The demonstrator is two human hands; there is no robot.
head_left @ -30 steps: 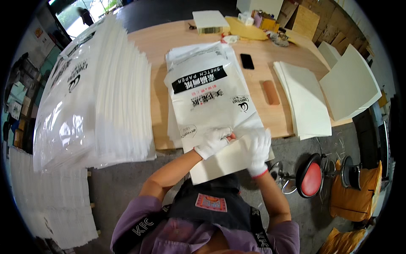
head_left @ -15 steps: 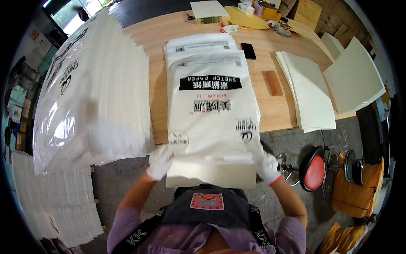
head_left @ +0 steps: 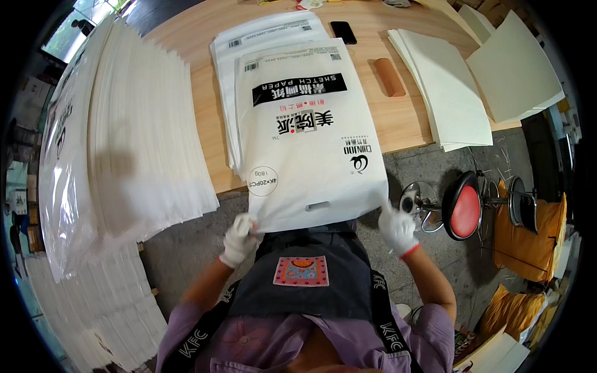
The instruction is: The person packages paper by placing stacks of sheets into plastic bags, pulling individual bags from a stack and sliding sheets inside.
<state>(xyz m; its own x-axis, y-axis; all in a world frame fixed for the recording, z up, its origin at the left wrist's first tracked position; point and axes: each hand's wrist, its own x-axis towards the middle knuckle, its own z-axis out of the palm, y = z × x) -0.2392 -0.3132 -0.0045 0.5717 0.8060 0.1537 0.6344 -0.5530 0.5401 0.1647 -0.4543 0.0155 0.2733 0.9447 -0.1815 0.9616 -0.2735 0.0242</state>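
A white plastic paper bag point(head_left: 305, 180) with dark printing and a handle slot lies over the near table edge, its front end sticking out toward my apron. My left hand point(head_left: 239, 239), in a white glove, pinches the bag's near left corner, pulling the plastic taut. At the near right corner, my gloved right hand point(head_left: 398, 230) has its fingers closed on the bag's edge. No sheets show outside the bag; its contents are hidden. Beneath it, more white bags point(head_left: 222, 81) of the same kind are piled, shifted slightly left.
A tall pile of white bags point(head_left: 143, 143) in clear plastic stands at the left. Cream paper sheets point(head_left: 441, 87) lie to the right, beside a folded upright sheet point(head_left: 516, 68). A brown block point(head_left: 389, 78) and black phone point(head_left: 342, 32) rest between. A red-seated stool point(head_left: 461, 205) stands right.
The cream paper that stuck out of the bag's mouth is now covered; the bag's edge has come nearer me. My view has shifted, so the table appears higher.
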